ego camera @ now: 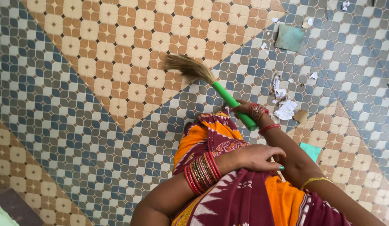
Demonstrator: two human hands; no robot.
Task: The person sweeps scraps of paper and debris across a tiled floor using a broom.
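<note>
The broom [211, 86], a tuft of tan bristles on a green handle, lay slanted across the patterned tile floor [77, 83] with its bristles on the orange-and-cream tiles, and the right hand [249, 109] gripped the handle near its lower end, though bangles and the wrist hid most of the fingers, so I could only tell they were wrapped around it. The left hand [257, 157] rested flat on the right forearm, fingers loosely together and holding nothing. Torn paper scraps [285, 109] and a green card [290, 37] lay just beyond the broom, too small to make out further.
</note>
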